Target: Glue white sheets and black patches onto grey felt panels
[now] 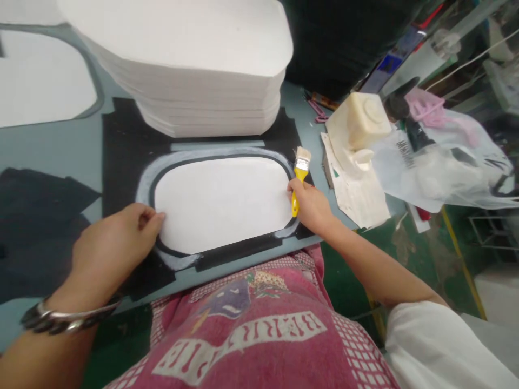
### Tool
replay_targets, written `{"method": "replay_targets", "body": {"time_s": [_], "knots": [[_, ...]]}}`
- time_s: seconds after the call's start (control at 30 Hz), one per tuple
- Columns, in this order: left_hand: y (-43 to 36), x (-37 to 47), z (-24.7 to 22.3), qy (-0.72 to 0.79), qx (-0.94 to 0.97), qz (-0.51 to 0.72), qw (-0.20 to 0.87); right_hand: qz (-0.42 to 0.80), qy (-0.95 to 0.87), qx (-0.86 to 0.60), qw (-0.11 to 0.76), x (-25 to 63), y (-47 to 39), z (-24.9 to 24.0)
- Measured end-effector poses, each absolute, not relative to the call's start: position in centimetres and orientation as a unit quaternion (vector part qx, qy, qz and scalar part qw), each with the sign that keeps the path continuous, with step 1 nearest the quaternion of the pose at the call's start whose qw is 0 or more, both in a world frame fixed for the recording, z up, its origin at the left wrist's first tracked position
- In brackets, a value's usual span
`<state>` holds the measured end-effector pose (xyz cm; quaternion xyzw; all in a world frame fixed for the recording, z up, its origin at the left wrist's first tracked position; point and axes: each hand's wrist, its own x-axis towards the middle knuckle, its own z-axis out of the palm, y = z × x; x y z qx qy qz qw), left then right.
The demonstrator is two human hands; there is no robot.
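A white rounded panel lies flat on black sheet material, framed by a dark edge and a whitish smeared band. My left hand pinches at the panel's left end, thumb and forefinger together; whether it grips the edge or only touches it is hard to see. In my right hand, at the panel's right end, is a paintbrush with a yellow handle. Its pale bristles point up and away from me, and the fingers close around the handle beside the panel's rim.
Just beyond the panel rises a tall stack of white rounded panels. Another white panel lies at the far left, above dark fabric pieces. On the right stand a cream plastic container, stained cardboard and plastic bags.
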<state>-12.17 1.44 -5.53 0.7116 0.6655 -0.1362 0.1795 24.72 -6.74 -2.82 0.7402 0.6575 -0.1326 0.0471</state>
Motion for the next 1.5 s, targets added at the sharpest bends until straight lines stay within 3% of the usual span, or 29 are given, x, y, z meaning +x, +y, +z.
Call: {"method": "replay_targets", "body": {"time_s": [0.53, 0.7, 0.9, 1.1, 1.37, 1.5], "knots": [[-0.2, -10.5, -3.5, 0.665, 0.727, -0.14, 0.098, 0.011, 0.697, 0.717, 0.036, 25.4, -7.5, -5.5], [0.2, -10.6, -2.7, 0.59, 0.804, -0.072, 0.019, 0.025, 0.764, 0.645, 0.012, 25.9, -7.2, -5.6], [0.8, -3.7, -4.4, 0.481, 0.868, 0.114, 0.039, 0.026, 0.756, 0.653, 0.037, 25.3, -6.7, -5.1], [0.2, 1.3, -7.8, 0.465, 0.876, 0.101, 0.076, 0.017, 0.75, 0.66, 0.041, 25.5, -6.9, -4.7], [0.2, 0.6, -8.0, 0.469, 0.875, 0.092, 0.072, -0.085, 0.752, 0.639, -0.139, 18.3, -3.1, -6.4], [0.4, 0.9, -8.1, 0.471, 0.875, 0.085, 0.079, -0.095, 0.723, 0.666, -0.155, 16.5, -1.8, -8.9]]}}
